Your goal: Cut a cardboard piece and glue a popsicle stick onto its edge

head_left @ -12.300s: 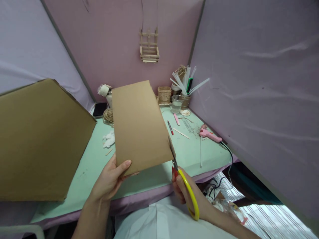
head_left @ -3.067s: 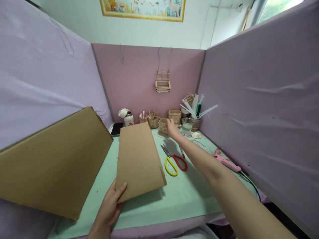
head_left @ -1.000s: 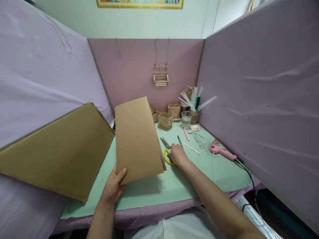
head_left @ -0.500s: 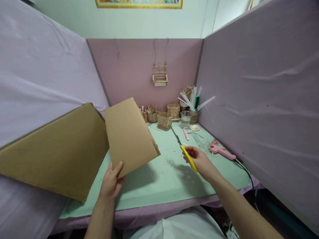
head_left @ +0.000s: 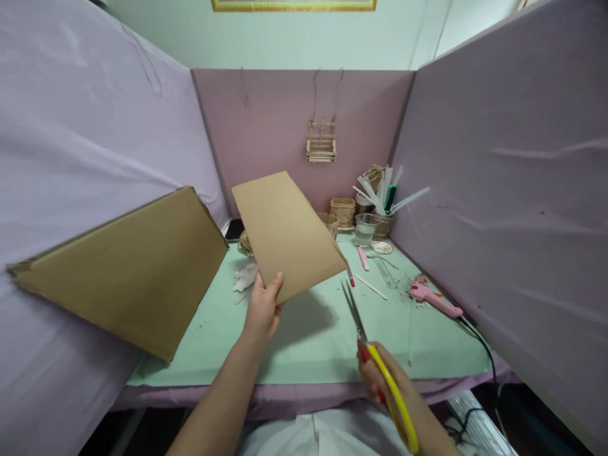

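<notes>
My left hand (head_left: 264, 305) grips a flat piece of brown cardboard (head_left: 289, 237) by its lower corner, thumb on the front face. The cardboard is tilted above the table, and its right edge looks ragged. Near the front edge of the table, my right hand (head_left: 380, 373) holds scissors (head_left: 363, 335) with yellow and red handles. The blades point up and away from me, slightly parted, and are apart from the cardboard. Behind the cardboard, a woven basket (head_left: 330, 223) is partly hidden.
A large cardboard sheet (head_left: 128, 272) leans at the left. A pink glue gun (head_left: 434, 299) with a cord lies at the right. A plastic cup of liquid (head_left: 365, 229), a pink cutter (head_left: 363, 258) and a clear ruler (head_left: 386, 272) are toward the back. A small rack (head_left: 322, 142) hangs behind.
The cardboard and my left hand have moved right and up in view. My right hand has drawn the scissors back toward me, and their blades have parted. The view has shifted left.
</notes>
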Available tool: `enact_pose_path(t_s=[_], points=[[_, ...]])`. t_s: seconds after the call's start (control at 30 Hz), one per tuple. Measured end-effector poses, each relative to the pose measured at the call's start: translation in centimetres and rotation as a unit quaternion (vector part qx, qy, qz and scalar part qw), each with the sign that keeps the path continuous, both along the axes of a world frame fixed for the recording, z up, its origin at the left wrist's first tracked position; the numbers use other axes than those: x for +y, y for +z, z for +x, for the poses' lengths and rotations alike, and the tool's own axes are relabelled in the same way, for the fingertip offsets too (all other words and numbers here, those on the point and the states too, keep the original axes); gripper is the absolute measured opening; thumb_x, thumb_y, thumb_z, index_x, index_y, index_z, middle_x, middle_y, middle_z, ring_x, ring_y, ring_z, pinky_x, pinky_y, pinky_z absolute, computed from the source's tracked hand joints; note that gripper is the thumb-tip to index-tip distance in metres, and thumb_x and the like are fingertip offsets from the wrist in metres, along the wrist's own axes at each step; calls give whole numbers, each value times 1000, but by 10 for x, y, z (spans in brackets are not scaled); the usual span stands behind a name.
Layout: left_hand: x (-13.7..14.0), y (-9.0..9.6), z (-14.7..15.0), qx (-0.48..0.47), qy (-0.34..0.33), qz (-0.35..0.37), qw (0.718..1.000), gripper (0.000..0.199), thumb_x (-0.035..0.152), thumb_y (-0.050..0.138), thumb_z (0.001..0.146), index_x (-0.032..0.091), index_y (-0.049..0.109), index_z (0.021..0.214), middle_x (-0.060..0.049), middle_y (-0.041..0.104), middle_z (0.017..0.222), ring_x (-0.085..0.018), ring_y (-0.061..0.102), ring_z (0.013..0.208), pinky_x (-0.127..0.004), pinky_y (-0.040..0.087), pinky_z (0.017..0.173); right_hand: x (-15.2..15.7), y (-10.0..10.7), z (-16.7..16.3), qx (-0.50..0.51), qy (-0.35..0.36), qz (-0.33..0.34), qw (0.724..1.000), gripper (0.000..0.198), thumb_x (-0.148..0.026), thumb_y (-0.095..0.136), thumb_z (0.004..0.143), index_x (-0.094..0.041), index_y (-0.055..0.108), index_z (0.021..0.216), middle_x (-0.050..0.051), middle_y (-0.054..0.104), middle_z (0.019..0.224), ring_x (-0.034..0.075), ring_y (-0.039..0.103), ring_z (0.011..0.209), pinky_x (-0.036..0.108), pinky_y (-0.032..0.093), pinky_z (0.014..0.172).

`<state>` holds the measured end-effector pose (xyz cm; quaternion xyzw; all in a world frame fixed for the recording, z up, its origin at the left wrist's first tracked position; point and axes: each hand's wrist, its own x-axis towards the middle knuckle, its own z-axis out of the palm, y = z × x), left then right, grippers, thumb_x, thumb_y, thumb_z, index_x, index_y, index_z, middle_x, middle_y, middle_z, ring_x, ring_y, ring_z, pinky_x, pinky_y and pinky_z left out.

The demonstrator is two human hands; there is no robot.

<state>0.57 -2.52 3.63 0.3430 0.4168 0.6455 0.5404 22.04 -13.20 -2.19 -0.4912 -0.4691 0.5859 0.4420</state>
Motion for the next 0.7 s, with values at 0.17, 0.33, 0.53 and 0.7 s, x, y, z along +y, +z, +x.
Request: enact_pose_path(t_s=[0.17,0.33,0.53,0.7], points=[[2,6,35,-22,3,-9,1000,45,38,67,81,28,54,123,-3,65,126,-24,59,117,-32,53,85,-3,-1,-11,-69,97,30,992,47,-71,48,83,-24,43,85,-5,39,71,13,34,64,27,34,62],[0,-3,59,-67,-2,25,997,47,42,70,78,22,57,118,-6,70,117,-24,63,111,-33,51,92,4,10,-15,-99,108,52,988,51,-74,40,86,-23,42,92,-5,37,74,13,34,65,27,33,62],[-3,-12,68,-97,-21,37,994,49,40,73,75,19,58,117,-9,70,117,-24,64,110,-35,51,94,6,0,-15,-100,104,73,987,46,-68,36,91,-23,42,94,-4,38,78,13,36,68,28,36,66],[-6,-13,71,-96,-18,33,995,48,39,73,75,18,58,117,-10,69,118,-24,64,111,-35,51,94,6,-5,-15,-105,100,91,985,46,-66,32,93,-22,44,92,-2,43,80,14,39,70,28,39,67]])
